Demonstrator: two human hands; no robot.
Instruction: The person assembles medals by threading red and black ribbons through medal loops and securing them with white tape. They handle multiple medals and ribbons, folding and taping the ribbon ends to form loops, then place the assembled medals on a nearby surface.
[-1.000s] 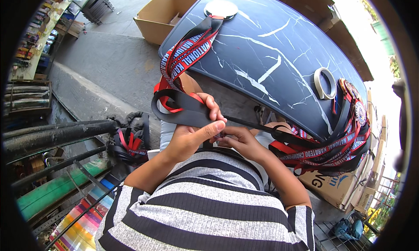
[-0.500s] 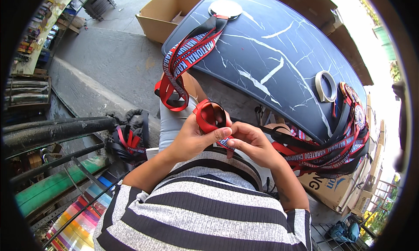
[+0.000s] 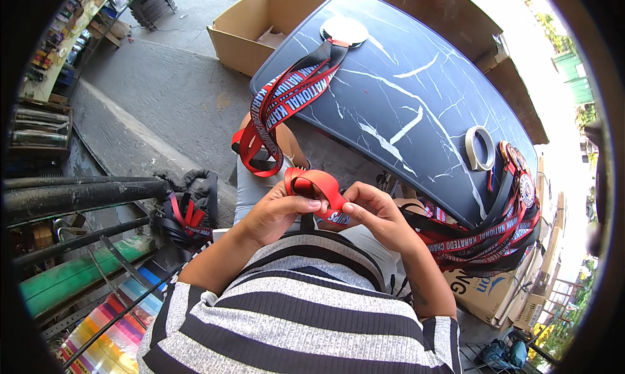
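A red ribbon, printed lower down, is looped between my hands above my lap. My left hand pinches its left side between thumb and fingers. On the right, my right hand grips the ribbon's other side with thumb and forefinger. Ahead, a shiny round medal lies on the dark marble-patterned table. Its red and black printed lanyards drape over the near edge, ending in loops close to my knee.
A roll of tape rests at the table's right side. Beside it, several medals lie with a thick bundle of lanyards hanging off the edge. Cardboard boxes stand around the table. More ribbons hang at left near dark metal bars.
My hands have drawn slightly apart, the left shifting left. The ribbon loop has turned and spread, so its plain red face now shows more. The view has shifted a little.
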